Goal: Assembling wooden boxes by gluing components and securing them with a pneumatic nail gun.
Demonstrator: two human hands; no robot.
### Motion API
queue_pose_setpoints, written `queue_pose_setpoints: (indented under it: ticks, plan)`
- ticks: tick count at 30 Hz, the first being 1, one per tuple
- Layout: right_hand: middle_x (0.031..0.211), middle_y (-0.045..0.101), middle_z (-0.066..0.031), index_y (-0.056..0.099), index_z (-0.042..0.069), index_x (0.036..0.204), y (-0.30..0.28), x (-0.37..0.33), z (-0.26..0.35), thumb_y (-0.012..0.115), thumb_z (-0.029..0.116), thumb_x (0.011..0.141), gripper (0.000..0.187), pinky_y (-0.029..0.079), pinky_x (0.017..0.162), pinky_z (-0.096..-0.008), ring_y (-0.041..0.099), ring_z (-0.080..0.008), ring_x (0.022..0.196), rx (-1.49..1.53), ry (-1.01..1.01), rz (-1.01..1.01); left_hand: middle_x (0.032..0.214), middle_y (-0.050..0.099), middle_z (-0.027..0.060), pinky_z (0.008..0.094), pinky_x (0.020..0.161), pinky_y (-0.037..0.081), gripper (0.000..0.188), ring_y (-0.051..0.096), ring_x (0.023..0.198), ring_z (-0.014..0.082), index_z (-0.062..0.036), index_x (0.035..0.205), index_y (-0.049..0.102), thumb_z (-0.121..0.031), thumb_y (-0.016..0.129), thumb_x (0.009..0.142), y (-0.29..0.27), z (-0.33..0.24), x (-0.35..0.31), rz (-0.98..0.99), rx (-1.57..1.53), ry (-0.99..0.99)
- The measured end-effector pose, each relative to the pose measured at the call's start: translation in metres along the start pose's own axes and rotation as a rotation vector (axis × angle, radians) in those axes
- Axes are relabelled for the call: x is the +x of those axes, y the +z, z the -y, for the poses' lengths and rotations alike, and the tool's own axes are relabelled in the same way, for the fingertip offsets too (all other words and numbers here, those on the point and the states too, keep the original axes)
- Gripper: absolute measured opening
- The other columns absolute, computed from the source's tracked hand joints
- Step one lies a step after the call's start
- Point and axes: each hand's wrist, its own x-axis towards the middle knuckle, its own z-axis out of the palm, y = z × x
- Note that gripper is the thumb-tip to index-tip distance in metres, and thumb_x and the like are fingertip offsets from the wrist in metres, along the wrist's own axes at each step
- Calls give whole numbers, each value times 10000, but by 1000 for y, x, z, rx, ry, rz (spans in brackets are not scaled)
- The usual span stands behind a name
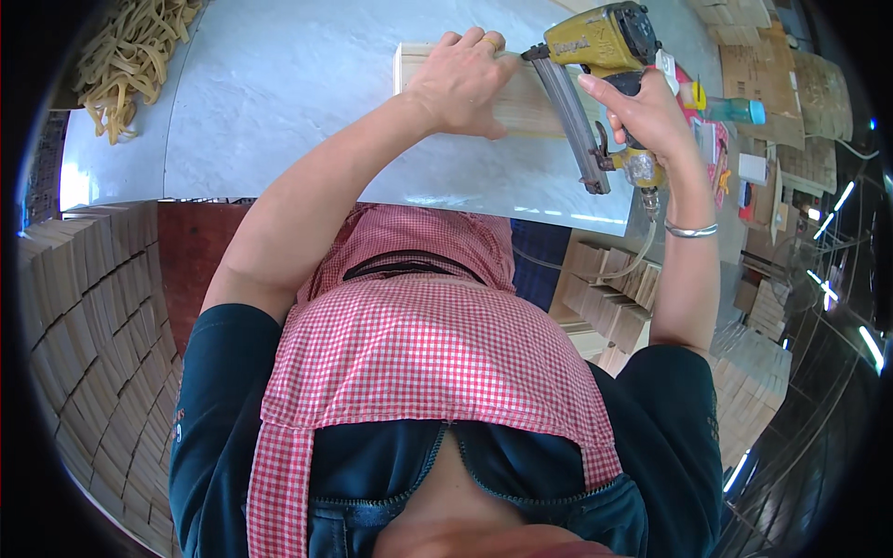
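On the table lies a pale wooden box [538, 104], its left end showing past my fingers. My left hand [465, 82] rests on top of it, fingers stretched out and thumb apart, pressing it down. My right hand [648, 116] is wrapped round the black grip of a yellow nail gun [595, 42]. The gun's nose meets or hovers just over the box near my left fingertips; I cannot tell which. Its long grey magazine [569, 126] slants toward me across the box's right part. An air hose [642, 251] runs down from the gun's handle.
The table [270, 102] has a pale marbled top. A heap of tan bands [139, 56] hangs over its far left corner. Stacks of wooden pieces [93, 307] stand at the left, with more boards [609, 298] below the table's right side. A teal bottle [735, 111] lies beyond my right hand.
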Motion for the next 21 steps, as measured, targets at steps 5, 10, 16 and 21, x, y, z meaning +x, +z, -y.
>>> queue_pose_setpoints:
  ticks: [5, 10, 16, 21]
  plan:
    - [559, 558, -6, 696, -9, 894, -10, -12, -42, 768, 377, 888, 393, 393, 412, -225, 490, -89, 419, 96, 25, -228, 1230, 618, 130, 409, 998, 433, 617, 567, 1085, 284, -104, 1144, 697, -408, 841, 626, 8, 3, 1, -10, -2, 40]
    - [781, 675, -126, 642, -40, 1094, -26, -37, -123, 716, 293, 900, 393, 512, 556, -323, 640, -209, 591, 73, 85, -420, 1199, 644, 157, 439, 980, 473, 657, 607, 1055, 317, -75, 1193, 681, -422, 834, 656, -9, 12, -1, -54, -144, -17]
    - [1094, 710, -250, 564, 63, 1336, -26, -54, -259, 644, 229, 905, 468, 534, 841, -535, 678, -470, 991, -443, 210, -516, 1124, 678, 199, 381, 866, 550, 617, 664, 970, 301, -39, 1314, 637, -454, 730, 866, -78, 41, -37, 9, -1247, -438]
    - [1113, 712, -242, 460, 86, 1449, -18, -54, -304, 640, 272, 930, 580, 548, 857, -545, 687, -449, 1011, -607, 521, -497, 1142, 669, 154, 319, 931, 500, 464, 627, 1028, 214, -12, 1345, 614, -298, 634, 981, -65, 97, -106, -167, -1481, -829]
